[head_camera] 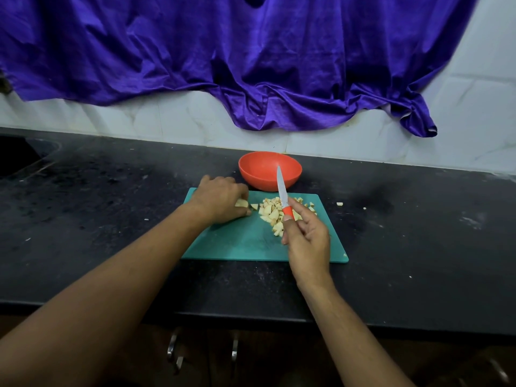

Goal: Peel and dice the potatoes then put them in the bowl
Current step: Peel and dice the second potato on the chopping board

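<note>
While left hand (220,199) pinches the potato chunk (241,203) at ten o'clock and right hand (305,241) grips the knife (287,211), dice (272,213) judged light, slippery: scoop cupped.

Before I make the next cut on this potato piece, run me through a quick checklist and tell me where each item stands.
1. Grip: the right hand holds the knife by its orange handle: ok.
2. Clearance: the blade is raised, apart from the left hand: ok.
3. Hold: the left hand holds the potato piece on the cutting board: ok.
4. Fingertips curled back from the cut line: cannot tell, partly hidden.
5. Destination: the bowl stands upright behind the board: ok.
6. All dice on the board: not ok, stray bits lie on the counter to the right.
</note>
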`<state>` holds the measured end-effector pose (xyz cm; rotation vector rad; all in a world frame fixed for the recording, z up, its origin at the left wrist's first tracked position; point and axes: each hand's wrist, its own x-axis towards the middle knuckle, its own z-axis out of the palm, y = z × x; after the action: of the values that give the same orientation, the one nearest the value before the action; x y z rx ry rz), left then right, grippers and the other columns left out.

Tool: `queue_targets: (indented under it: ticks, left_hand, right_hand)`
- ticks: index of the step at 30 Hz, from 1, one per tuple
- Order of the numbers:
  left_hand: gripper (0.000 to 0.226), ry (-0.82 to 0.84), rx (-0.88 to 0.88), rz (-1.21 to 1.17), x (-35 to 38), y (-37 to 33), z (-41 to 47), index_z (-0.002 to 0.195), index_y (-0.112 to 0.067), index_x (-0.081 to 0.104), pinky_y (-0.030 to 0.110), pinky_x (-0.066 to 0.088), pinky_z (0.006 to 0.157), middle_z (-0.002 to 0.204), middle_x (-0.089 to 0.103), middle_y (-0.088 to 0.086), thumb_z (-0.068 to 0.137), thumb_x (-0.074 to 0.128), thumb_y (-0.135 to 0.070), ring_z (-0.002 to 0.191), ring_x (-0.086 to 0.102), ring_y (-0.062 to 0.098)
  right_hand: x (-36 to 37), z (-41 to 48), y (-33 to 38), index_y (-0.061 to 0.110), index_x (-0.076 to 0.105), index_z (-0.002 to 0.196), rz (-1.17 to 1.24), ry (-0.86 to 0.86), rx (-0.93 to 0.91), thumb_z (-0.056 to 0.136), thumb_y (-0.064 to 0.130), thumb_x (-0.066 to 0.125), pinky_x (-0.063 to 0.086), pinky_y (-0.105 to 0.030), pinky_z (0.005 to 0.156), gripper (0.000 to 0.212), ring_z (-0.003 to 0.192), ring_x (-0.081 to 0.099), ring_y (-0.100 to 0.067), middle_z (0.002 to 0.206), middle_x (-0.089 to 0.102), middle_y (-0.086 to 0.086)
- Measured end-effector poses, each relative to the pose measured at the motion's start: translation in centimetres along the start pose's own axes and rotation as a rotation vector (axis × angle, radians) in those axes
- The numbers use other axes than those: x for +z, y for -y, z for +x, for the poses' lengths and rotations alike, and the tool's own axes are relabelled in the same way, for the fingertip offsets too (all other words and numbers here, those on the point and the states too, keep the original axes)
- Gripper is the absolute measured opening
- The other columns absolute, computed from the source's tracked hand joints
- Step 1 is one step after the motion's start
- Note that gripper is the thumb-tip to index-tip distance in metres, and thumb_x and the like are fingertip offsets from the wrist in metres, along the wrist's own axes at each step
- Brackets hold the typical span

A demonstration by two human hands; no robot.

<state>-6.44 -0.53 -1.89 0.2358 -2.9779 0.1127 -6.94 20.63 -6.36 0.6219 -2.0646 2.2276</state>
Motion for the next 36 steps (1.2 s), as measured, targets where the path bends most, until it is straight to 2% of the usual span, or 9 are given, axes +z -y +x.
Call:
queue_targets:
  ticks: [5,11,15,20,23,27,30,33,36]
  left_hand:
    - [0.026,-0.137,0.035,-0.027,-0.2,0.3,0.1,0.120,-0.028,0.062,0.044,0.039,0.100,0.107,0.071,-0.005,0.100,0.054,-0.044,0.102,0.063,0.018]
    - [0.032,-0.297,0.065,0.011,0.0,0.1,0.2,0.125,-0.024,0.067,0.037,0.044,0.087,0.089,0.074,0.004,0.097,0.060,-0.035,0.085,0.068,0.024]
    - [0.029,-0.432,0.106,-0.024,0.2,-0.3,-0.1,0.122,-0.018,0.068,0.039,0.042,0.083,0.081,0.070,0.008,0.098,0.061,-0.031,0.080,0.064,0.029]
    - [0.021,-0.521,0.019,-0.407,0.7,-0.4,-0.4,0.115,-0.024,0.070,0.039,0.054,0.082,0.094,0.075,-0.004,0.096,0.067,-0.033,0.090,0.068,0.017]
    - [0.019,-0.517,-0.097,-0.725,0.6,-0.5,-0.9,0.115,-0.024,0.070,0.036,0.059,0.081,0.094,0.074,-0.012,0.096,0.069,-0.030,0.090,0.069,0.008]
    - [0.016,-0.478,-0.185,-0.923,-0.1,-0.6,-2.5,0.113,-0.026,0.069,0.026,0.061,0.068,0.089,0.074,-0.009,0.096,0.070,-0.024,0.079,0.070,0.005]
    - [0.018,-0.346,-0.247,-0.966,0.1,-0.6,-4.0,0.115,-0.024,0.069,0.032,0.062,0.060,0.090,0.072,-0.004,0.098,0.067,-0.018,0.064,0.068,0.011]
    - [0.021,-0.227,-0.190,-0.941,1.0,-0.5,-5.4,0.116,-0.022,0.071,0.040,0.063,0.066,0.090,0.069,-0.003,0.099,0.063,-0.011,0.064,0.066,0.012]
    - [0.027,-0.186,-0.073,-0.741,1.5,-0.2,-6.6,0.119,-0.027,0.073,0.024,0.054,0.081,0.104,0.069,-0.009,0.098,0.065,-0.013,0.084,0.063,0.004]
  right_hand:
    - [0.1,0.1,-0.1,0.027,0.065,0.135,0.006,0.000,0.005,0.103,0.010,0.059,0.042,-0.020,0.055,0.037,0.058,0.045,-0.012,0.064,0.051,-0.005]
    - [0.0,0.1,-0.1,0.026,0.065,0.136,0.015,-0.001,0.005,0.103,0.009,0.059,0.043,-0.019,0.056,0.038,0.058,0.045,-0.013,0.064,0.052,-0.004]
    - [0.1,0.0,-0.1,0.026,0.065,0.137,0.008,0.000,0.004,0.103,0.010,0.059,0.043,-0.020,0.056,0.038,0.058,0.045,-0.013,0.062,0.053,-0.001]
    - [0.0,0.0,-0.1,0.026,0.065,0.137,0.012,-0.002,0.009,0.103,0.010,0.059,0.044,-0.020,0.056,0.038,0.058,0.046,-0.012,0.062,0.053,0.001]
    - [0.0,0.0,0.0,0.027,0.064,0.137,0.009,0.001,0.005,0.103,0.011,0.059,0.044,-0.021,0.056,0.038,0.058,0.046,-0.013,0.061,0.054,0.002]
    - [0.0,0.1,0.0,0.026,0.065,0.136,0.000,-0.002,0.010,0.103,0.010,0.059,0.045,-0.020,0.056,0.038,0.057,0.047,-0.010,0.062,0.055,0.002]
    - [0.1,0.0,-0.1,0.029,0.065,0.135,-0.008,0.000,0.014,0.103,0.011,0.059,0.045,-0.022,0.056,0.038,0.058,0.048,-0.010,0.062,0.056,0.004]
    - [0.1,0.0,0.0,0.026,0.065,0.137,-0.024,-0.005,0.009,0.102,0.011,0.060,0.045,-0.019,0.056,0.038,0.057,0.048,-0.008,0.061,0.056,0.005]
    - [0.1,-0.1,0.1,0.026,0.066,0.136,-0.037,-0.011,0.005,0.102,0.012,0.060,0.044,-0.016,0.054,0.037,0.055,0.048,-0.004,0.062,0.057,0.005]
